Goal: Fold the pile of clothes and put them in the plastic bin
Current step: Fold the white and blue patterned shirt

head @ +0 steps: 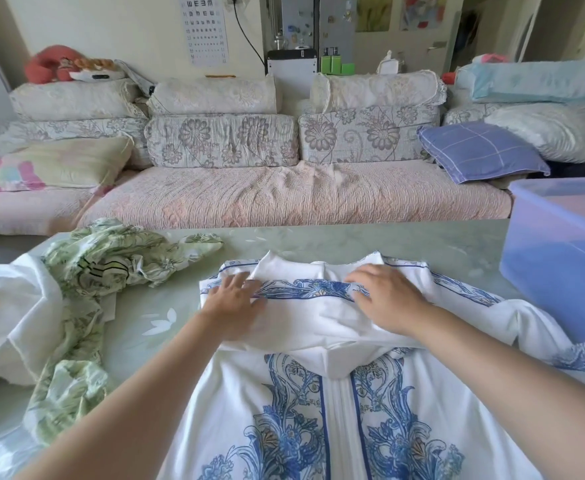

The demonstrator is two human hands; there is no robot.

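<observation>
A white garment with blue floral print (318,403) lies spread on the table in front of me, its far part folded back toward me. My left hand (233,301) rests flat on the left side of the folded part, fingers straight. My right hand (386,297) presses on the right side of the fold, fingers slightly bent on the cloth. A translucent blue plastic bin (561,251) stands at the table's right edge. A heap of unfolded clothes sits at the left: a green leaf-print piece (111,258) and a white piece (14,313).
The pale green table (353,237) with white flower marks stretches ahead of the garment. Beyond it stands a sofa (284,195) with floral cushions and a blue checked pillow (478,150).
</observation>
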